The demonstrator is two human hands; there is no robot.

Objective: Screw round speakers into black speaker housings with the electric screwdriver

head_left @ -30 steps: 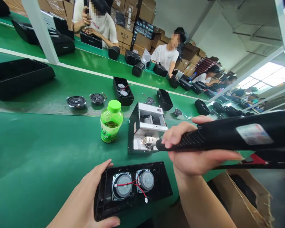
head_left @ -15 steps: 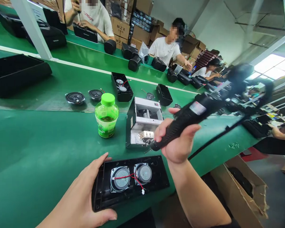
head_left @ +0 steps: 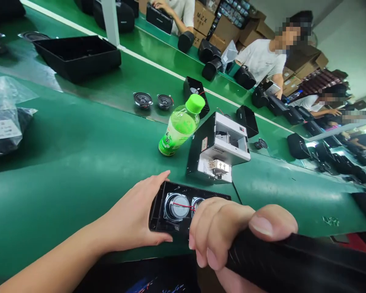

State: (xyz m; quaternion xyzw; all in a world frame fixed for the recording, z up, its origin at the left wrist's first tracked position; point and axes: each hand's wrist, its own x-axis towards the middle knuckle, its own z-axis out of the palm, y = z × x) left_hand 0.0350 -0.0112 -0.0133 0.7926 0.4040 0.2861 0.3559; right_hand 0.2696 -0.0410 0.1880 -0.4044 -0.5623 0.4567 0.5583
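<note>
while your left hand (head_left: 137,213) clasps the left end of the black housing (head_left: 172,226), its thumb lies along the near edge and its fingers reach over the far one, parted just enough to span it. your right hand (head_left: 227,232) is curled tightly around the black tool (head_left: 305,264), thumb on top, the other fingers folded over the grip; i cannot tell where the tool's tip is or whether it touches anything. the housing is in front of you at the near side of the green bench top (head_left: 103,183), and your right hand hides much of its right part. inside it sits one speaker driver (head_left: 179,208), magnet side up, and a second driver (head_left: 196,201) shows only in part beside it; a red wire (head_left: 183,205) runs across the first toward the second.

beyond the housing stands the grey-and-black machine (head_left: 232,153), with a green-capped bottle (head_left: 178,126) just to its left. farther back, two loose speakers (head_left: 142,100) lie side by side. to your left are an open-topped black box (head_left: 82,63) and a clear plastic bag (head_left: 3,110) with something dark in it. across the bench, a co-worker in a white shirt (head_left: 264,61) is near a row of black units (head_left: 276,105).
</note>
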